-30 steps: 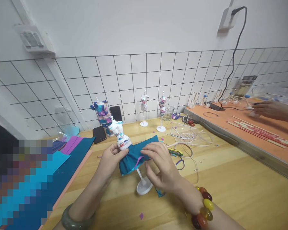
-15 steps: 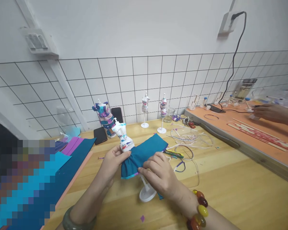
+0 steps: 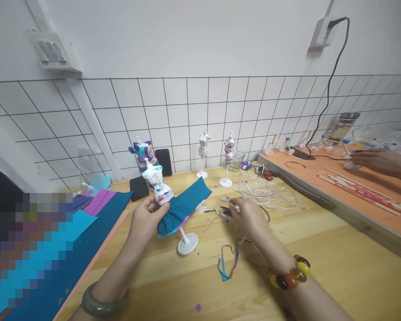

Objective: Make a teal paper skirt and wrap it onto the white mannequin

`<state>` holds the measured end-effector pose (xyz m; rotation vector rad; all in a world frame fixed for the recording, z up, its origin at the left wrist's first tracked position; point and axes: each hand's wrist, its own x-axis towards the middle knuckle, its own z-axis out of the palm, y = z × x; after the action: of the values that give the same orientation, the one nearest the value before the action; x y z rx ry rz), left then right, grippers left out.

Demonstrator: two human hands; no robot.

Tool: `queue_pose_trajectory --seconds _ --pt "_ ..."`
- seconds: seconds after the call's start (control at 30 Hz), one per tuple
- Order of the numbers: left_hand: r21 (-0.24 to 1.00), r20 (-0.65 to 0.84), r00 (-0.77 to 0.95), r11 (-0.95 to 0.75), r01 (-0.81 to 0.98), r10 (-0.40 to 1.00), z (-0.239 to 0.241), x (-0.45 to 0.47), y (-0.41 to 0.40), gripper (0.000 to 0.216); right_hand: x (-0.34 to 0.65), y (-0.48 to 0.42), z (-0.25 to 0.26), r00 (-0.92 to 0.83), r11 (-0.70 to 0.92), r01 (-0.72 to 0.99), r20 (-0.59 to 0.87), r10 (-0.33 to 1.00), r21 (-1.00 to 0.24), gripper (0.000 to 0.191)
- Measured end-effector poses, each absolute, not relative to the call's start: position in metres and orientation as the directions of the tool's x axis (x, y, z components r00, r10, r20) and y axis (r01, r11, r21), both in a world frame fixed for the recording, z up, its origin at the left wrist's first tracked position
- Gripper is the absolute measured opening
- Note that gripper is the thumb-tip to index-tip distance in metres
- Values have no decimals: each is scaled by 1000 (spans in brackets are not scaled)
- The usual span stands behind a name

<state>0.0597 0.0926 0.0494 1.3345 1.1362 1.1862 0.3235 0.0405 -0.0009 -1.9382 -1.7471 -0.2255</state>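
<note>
My left hand is closed round the waist of a small white patterned mannequin on a white stand, pinching a gathered teal cloth against it like a skirt. My right hand lies further right on the wooden table, fingers curled over something thin among loose strips; I cannot make out what. A scrap of blue and purple ribbon lies on the table below that hand.
Teal and purple sheets lie at the left. A dressed mannequin, two phones and two small mannequins stand by the tiled wall. Clear rings and strips lie right of centre. Another person's hand works on the orange board.
My right hand has let go of the teal cloth and moved right to the strips on the table. The left hand has shifted the mannequin a little left.
</note>
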Motion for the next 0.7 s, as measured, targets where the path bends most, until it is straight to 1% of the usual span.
queue_pose_trajectory --seconds 0.1,0.23,0.3,0.43,0.57,0.7 --pt "995 85 87 -90 50 993 48 61 93 44 338 43 -10 228 -174 965 299 927 -194 14" --pt "994 99 104 -104 40 990 43 62 93 45 341 43 -15 271 -255 961 171 947 -106 13" --pt "994 100 107 -104 34 989 43 63 92 47 340 44 -14 278 -270 960 139 950 -75 13" --pt "992 124 104 -127 23 987 47 65 88 49 339 45 -13 287 -284 958 120 950 -43 14" --pt "986 150 103 -156 50 983 52 69 83 49 339 46 -14 269 -266 963 67 961 -49 12" --pt "986 159 112 -164 35 981 54 73 79 47 338 44 -8 262 -258 963 48 964 -74 19"
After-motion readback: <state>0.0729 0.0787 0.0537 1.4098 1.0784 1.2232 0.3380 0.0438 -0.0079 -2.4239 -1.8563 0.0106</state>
